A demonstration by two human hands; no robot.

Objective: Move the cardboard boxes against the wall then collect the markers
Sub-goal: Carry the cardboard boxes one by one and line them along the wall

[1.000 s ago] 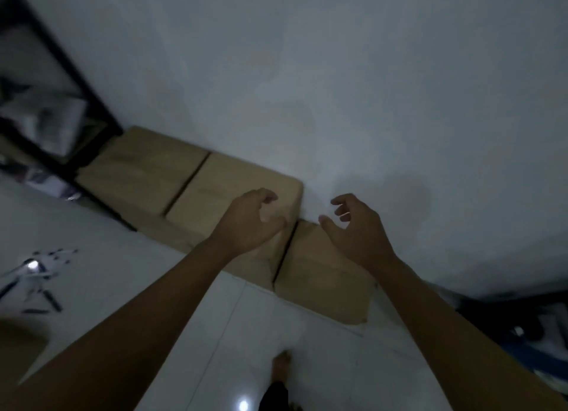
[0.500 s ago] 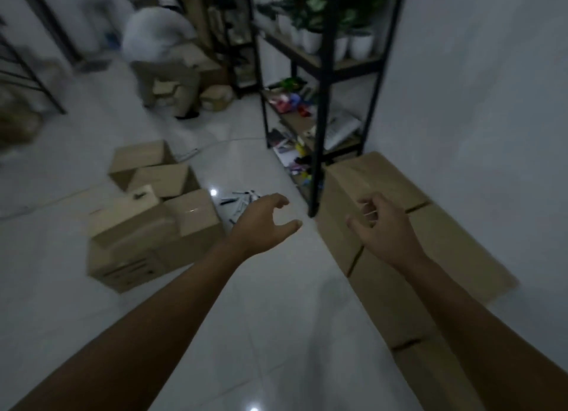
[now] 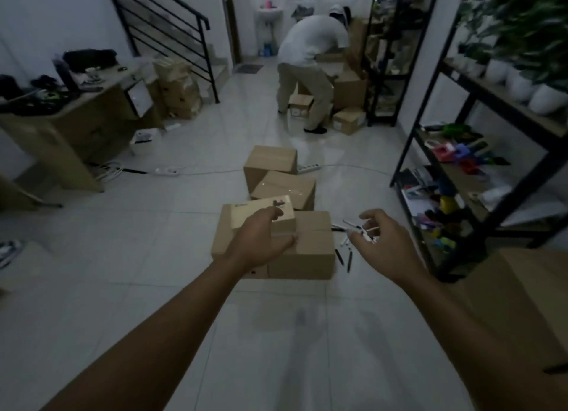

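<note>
Both the left hand (image 3: 261, 241) and the right hand (image 3: 388, 244) reached out empty, fingers loosely spread to take the nearest cardboard box (image 3: 302, 250) lying just beyond the fingertips, markers (image 3: 344, 254) scattered beside it

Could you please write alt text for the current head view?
Two bare hands, left and right, reach empty toward cardboard boxes on a white tiled floor, markers scattered beside them. Behind, a person bends over more boxes.
</note>
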